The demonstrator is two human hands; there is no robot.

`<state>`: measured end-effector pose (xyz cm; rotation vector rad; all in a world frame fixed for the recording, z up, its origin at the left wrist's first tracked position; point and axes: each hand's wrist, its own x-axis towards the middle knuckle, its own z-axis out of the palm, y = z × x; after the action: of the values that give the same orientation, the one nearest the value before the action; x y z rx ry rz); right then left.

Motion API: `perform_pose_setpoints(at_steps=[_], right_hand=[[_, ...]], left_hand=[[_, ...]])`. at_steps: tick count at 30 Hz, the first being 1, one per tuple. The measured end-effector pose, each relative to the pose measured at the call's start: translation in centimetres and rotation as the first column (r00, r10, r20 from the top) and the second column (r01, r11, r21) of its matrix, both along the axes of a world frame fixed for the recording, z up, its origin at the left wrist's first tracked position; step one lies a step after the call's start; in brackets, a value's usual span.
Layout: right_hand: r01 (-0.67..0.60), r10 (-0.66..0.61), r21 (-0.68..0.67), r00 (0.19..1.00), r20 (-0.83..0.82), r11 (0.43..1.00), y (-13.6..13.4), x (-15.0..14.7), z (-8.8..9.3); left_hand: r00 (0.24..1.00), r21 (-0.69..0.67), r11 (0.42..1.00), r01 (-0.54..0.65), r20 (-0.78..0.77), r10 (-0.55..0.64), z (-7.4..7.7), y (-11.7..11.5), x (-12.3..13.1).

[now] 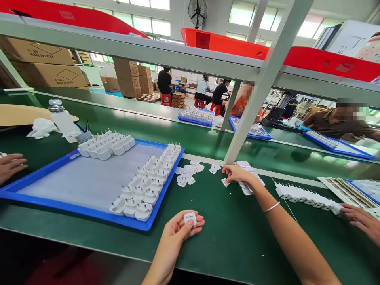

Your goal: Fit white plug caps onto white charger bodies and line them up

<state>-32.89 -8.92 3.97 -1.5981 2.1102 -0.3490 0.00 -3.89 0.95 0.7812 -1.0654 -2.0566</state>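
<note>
My left hand point(181, 228), palm up near the front of the green table, holds a small white square cover point(190, 218) with dark printed lettering, the thumb pressed on it. Farther right, my right hand point(237, 174) reaches over the table with its fingers bent down; another small white cover point(225, 182) is at its thumb and fingertips. Partly hidden behind that hand lies a block of white covers point(251, 171) in rows. Loose printed covers point(189, 170) lie scattered between it and the blue tray. A bracelet circles my right wrist.
The blue tray point(145, 225) at left bears white plug housings point(145, 186) with metal pins. A slanted shelf post point(252, 87) rises behind my right hand. Co-workers' hands show at the left edge point(11, 166) and right point(360, 219), the latter by a row of white plugs point(305, 196).
</note>
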Motion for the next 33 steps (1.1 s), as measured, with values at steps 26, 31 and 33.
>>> perform_pose_setpoints(at_steps=[26,31,33], right_hand=[[0.106,0.025,-0.295,0.912,0.409,0.95,3.8,-0.4,-2.5],[0.147,-0.02,-0.309,0.925,0.379,0.94,3.5,0.1,-2.8],[0.148,-0.025,-0.32,0.933,0.36,0.936,3.5,0.3,-2.8]], left_hand=[[0.976,-0.057,0.982,0.178,0.141,-0.168,0.3,-9.7,-18.6],[0.953,-0.015,0.965,0.262,0.163,-0.256,0.2,-9.3,-19.5],[0.955,-0.008,0.973,0.233,0.191,-0.227,-0.1,-9.4,-20.1]])
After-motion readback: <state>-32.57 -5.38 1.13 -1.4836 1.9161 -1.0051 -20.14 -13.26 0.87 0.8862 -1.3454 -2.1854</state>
